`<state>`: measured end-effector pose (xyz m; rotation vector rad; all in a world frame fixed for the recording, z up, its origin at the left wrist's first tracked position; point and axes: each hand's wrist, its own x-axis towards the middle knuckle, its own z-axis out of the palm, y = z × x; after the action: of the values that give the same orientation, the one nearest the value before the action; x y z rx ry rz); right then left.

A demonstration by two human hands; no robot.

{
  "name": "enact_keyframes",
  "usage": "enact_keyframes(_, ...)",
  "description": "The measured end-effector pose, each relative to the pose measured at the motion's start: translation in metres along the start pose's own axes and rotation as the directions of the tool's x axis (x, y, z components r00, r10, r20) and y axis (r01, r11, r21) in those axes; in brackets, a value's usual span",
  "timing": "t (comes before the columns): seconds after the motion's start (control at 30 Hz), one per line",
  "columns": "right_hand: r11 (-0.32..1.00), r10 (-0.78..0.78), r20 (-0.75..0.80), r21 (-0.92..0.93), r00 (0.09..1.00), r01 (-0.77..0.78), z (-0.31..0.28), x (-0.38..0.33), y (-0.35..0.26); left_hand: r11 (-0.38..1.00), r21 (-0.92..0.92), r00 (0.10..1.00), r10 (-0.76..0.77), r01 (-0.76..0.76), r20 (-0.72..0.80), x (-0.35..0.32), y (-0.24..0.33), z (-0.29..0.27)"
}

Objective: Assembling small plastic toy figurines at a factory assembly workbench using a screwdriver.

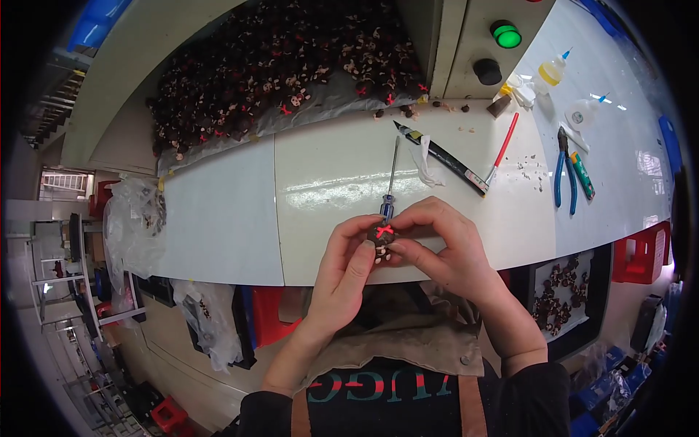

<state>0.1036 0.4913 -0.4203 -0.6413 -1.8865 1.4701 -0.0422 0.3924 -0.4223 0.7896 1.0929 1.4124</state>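
Between my two hands, just above the table's near edge, is a small dark-brown toy figure (381, 234) with a red bow on its head and a pale lower part. My left hand (348, 261) grips it from the left, thumb pressed on its front. From the right, my right hand (439, 244) pinches it with thumb and forefinger. A screwdriver (389, 204) lies right behind the figure, its blue handle near my fingertips and its shaft pointing away. Beyond it lie a black-handled craft knife (448, 164) and a crumpled white tissue (426, 164).
A large heap of similar figures (262, 73) lies on plastic sheeting at the back left. Farther right are a red stick-like tool (507, 142), blue-handled pliers (563, 175), a green tube (582, 177) and dropper bottles (551, 71). A black tray (598, 306) of parts stands below the table's right edge.
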Motion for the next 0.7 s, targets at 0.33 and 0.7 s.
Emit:
enact_keyframes(0.33,0.999,-0.016,0.002,0.031,1.0,0.015,-0.008,-0.006,-0.004,0.868,0.473,0.984,0.177,-0.153,-0.007,-0.002,0.01,0.005)
enact_keyframes(0.7,0.999,0.033,-0.061,-0.011,0.998,-0.034,-0.035,-0.022,0.003,0.765,0.572,0.95,0.296,-0.296,0.097,0.021,-0.01,0.026)
